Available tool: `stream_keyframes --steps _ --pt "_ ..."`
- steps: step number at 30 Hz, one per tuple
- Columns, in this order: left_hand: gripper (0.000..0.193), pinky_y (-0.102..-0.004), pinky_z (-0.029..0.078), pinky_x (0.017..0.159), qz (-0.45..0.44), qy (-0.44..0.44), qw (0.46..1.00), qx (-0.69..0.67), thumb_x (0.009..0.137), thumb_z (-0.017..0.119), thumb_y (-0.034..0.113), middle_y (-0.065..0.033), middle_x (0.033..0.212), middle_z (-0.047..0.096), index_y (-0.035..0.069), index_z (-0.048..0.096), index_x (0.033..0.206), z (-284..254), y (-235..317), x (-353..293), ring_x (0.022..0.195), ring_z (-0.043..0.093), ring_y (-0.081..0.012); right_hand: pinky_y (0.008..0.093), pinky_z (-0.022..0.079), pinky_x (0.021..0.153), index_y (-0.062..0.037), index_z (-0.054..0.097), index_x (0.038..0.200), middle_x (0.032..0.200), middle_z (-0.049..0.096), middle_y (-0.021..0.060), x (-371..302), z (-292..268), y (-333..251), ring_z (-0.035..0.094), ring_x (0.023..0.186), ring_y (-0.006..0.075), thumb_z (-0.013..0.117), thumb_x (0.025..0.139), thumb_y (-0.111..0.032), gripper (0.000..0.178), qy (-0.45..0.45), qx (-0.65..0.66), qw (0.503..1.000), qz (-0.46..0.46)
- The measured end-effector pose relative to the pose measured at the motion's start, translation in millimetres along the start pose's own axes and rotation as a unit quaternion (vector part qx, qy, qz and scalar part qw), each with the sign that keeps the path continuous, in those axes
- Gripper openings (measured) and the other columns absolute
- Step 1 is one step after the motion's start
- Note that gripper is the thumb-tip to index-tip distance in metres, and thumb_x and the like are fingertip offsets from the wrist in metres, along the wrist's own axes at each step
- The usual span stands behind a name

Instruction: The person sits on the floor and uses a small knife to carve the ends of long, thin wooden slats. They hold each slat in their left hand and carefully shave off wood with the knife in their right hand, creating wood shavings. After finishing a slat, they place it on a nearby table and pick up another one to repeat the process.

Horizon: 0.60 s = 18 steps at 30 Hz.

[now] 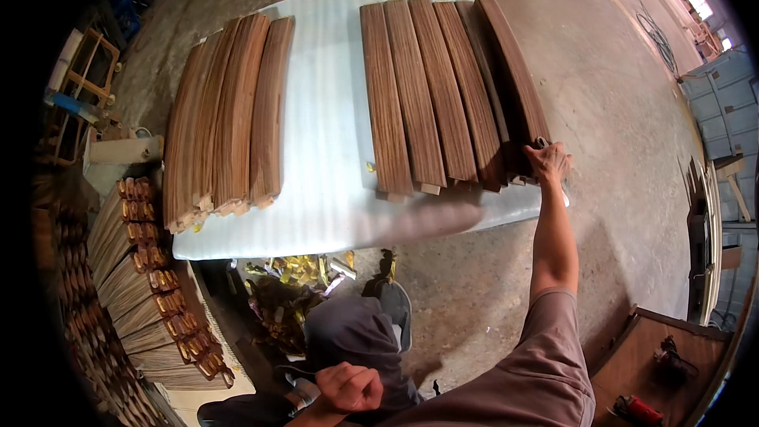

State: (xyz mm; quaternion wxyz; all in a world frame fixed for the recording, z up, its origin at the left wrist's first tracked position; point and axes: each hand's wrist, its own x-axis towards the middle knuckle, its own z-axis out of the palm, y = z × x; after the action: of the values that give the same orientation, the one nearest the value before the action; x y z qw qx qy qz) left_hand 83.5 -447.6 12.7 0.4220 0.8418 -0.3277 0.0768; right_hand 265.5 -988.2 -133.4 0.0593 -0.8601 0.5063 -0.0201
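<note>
My right hand (549, 163) reaches far out and is closed round the near end of the rightmost dark wooden slat (512, 63). That slat stands tilted up beside a row of brown slats (427, 95), which lie side by side on a white foam-covered surface (324, 111). A small dark spot shows at my fingers; I cannot make out what it is. Close to my body, above my lap, my left hand (349, 387) is curled into a fist, with nothing visible in it. A second stack of lighter brown slats (237, 103) lies on the left of the foam.
Yellow and silver scraps (296, 277) litter the floor before the foam. At the left stand bundles of thin rods with shiny amber ends (166, 292). A brown board (656, 356) with a red tool (639, 411) is at lower right. Blue metal panels (723, 111) line the right side.
</note>
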Motion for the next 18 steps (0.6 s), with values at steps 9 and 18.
stream_keyframes --steps 9,18 --pt "0.018 -0.0277 0.044 0.045 -0.002 0.000 1.000 0.009 0.070 0.070 0.001 -0.0017 0.070 0.060 0.007 0.063 0.085 -10.5 -0.8 -1.8 0.050 0.056 -0.0180 0.0453 0.052 0.094 -0.0181 0.068 0.124 0.117 0.070 0.0167 17.9 26.7 -12.0 0.066 0.109 0.0373 0.077 0.074 -0.058 0.065 -0.029 -0.035 0.996 -0.078" --pt "0.018 -0.0381 0.048 0.052 0.000 0.122 0.990 -0.072 0.072 0.066 -0.002 -0.0071 0.080 0.059 0.005 0.061 0.088 -28.2 -6.4 -33.6 0.065 0.061 -0.0264 0.0364 0.045 0.075 -0.0130 0.059 0.102 0.102 0.059 0.0033 13.9 51.8 29.5 0.055 0.087 0.0219 0.056 0.096 -0.033 0.021 0.011 0.080 0.934 -0.347"
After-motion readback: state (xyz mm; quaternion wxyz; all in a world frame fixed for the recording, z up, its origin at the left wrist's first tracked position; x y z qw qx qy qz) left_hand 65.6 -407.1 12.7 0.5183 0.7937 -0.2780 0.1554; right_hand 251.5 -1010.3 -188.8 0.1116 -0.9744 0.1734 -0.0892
